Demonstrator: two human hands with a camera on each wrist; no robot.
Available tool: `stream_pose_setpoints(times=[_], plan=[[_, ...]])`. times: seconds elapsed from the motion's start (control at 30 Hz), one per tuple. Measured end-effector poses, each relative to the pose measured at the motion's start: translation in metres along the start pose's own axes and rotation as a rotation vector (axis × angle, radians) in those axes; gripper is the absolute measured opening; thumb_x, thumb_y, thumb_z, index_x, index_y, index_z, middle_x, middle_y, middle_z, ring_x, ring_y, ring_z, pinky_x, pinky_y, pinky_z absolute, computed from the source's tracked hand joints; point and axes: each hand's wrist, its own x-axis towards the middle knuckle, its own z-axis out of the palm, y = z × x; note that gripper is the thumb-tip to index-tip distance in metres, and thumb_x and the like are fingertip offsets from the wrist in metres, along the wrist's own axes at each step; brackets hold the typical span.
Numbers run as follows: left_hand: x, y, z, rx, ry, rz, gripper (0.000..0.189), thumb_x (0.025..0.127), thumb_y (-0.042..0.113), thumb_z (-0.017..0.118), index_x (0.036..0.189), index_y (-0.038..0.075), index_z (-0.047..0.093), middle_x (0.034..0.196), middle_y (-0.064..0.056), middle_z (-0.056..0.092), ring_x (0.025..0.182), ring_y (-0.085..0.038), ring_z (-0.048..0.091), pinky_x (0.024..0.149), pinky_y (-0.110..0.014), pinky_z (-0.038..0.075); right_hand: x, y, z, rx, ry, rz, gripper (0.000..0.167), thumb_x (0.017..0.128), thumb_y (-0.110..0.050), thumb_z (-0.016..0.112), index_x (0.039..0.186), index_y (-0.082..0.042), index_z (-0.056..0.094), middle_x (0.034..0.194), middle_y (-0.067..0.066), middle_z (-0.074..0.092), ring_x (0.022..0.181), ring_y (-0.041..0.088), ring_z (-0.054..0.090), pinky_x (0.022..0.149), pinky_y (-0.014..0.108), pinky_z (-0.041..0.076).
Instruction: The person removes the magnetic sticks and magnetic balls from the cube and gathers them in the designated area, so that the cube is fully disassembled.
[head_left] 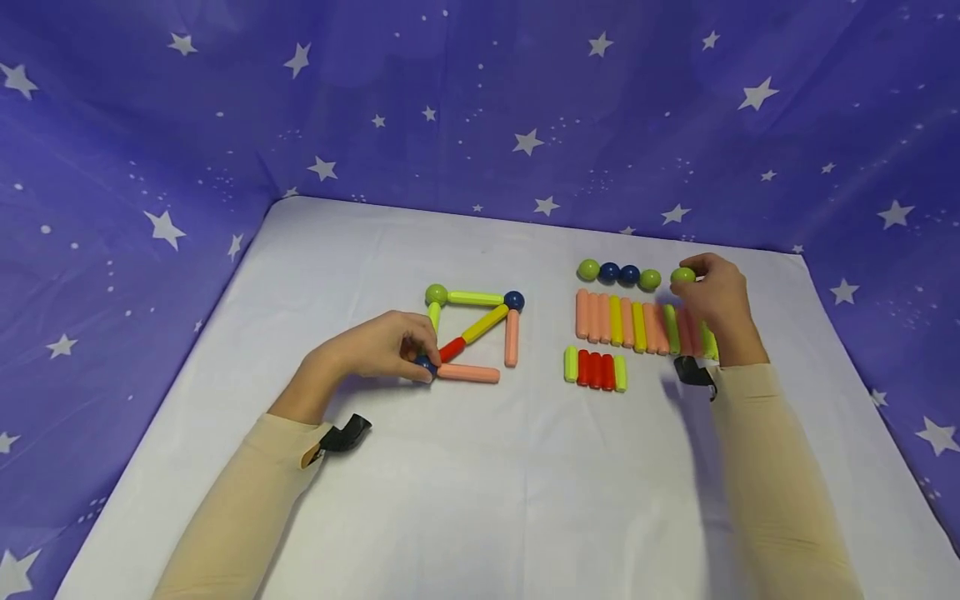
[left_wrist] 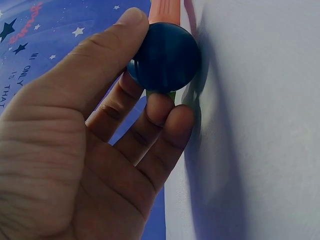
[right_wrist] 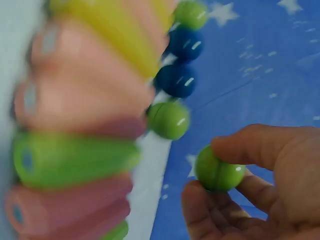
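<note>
Beige sleeves (head_left: pixel 247 508) come in well apart from the lower edge of the head view, and both hands are narrowed, each pinching one ball. The left hand (head_left: pixel 378 343) slants in from the left, thumb and fingers on a dark blue ball (head_left: pixel 426 362) at the near left corner of a square-like layout of balls and rods (head_left: pixel 476 297). It covers part of the left lime rod (head_left: pixel 434 313); a red rod (head_left: pixel 452 349) and a yellow rod (head_left: pixel 486 323) run diagonally from this corner to another blue ball (head_left: pixel 513 300). The right hand (head_left: pixel 714 292) reaches farther forward, gripping a green ball (head_left: pixel 682 275) just right of a row of four balls (head_left: pixel 629 274), and blocks part of the right end of the long rods (head_left: pixel 615 321). Short red and lime rods (head_left: pixel 596 371) lie nearer on the white worktop (head_left: pixel 525 483); starry purple cloth (head_left: pixel 480 100) rises behind.

Left wrist view: the thumb lies along one side of the dark blue ball, two fingertips (left_wrist: pixel 179 120) curl below, and a pink rod (left_wrist: pixel 165 11) shows behind.

Right wrist view: thumb and fingers pinch the green ball, apart from the row; blurred rods crowd the left, and whether the ball touches the worktop I cannot tell
</note>
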Motion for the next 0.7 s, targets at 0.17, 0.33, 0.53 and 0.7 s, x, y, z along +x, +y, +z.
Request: stream_pose_setpoints(times=[0.17,0.33,0.53,0.7], plan=[[0.000,0.000,0.000,0.005,-0.001,0.006,0.015,0.079,0.019,0.083,0.092,0.018,0.076,0.093,0.001,0.062,0.075,-0.016,0.056,0.065,-0.028,0.049,0.026,0.009,0.000,-0.141,-0.117,0.040,0.046,0.092,-0.017,0.060,0.131,0.004,0.050,0.124,0.028,0.049,0.107,0.042,0.048,0.096,0.057,0.042],[-0.001,0.001,0.000,0.000,0.003,-0.005,0.015,0.079,0.019,0.084,0.091,0.020,0.076,0.093,0.002,0.062,0.075,-0.016,0.056,0.065,-0.028,0.049,0.041,0.012,0.008,-0.162,-0.155,0.080,0.044,0.090,-0.010,0.062,0.131,0.004,0.052,0.124,0.028,0.049,0.106,0.042,0.049,0.097,0.056,0.043],[-0.001,0.002,0.000,-0.006,0.006,0.001,0.015,0.079,0.017,0.083,0.092,0.018,0.076,0.093,0.000,0.062,0.075,-0.018,0.056,0.064,-0.028,0.048,0.047,0.014,0.014,-0.166,-0.142,0.081,0.046,0.088,-0.005,0.060,0.132,0.005,0.051,0.123,0.027,0.049,0.105,0.041,0.049,0.096,0.054,0.044],[-0.001,0.001,0.000,-0.005,0.004,0.003,0.016,0.079,0.017,0.083,0.092,0.016,0.076,0.093,-0.001,0.062,0.074,-0.017,0.056,0.064,-0.028,0.049,0.048,0.013,0.015,-0.176,-0.141,0.098,0.050,0.088,-0.006,0.060,0.136,0.004,0.047,0.126,0.028,0.046,0.107,0.042,0.047,0.097,0.055,0.043]])
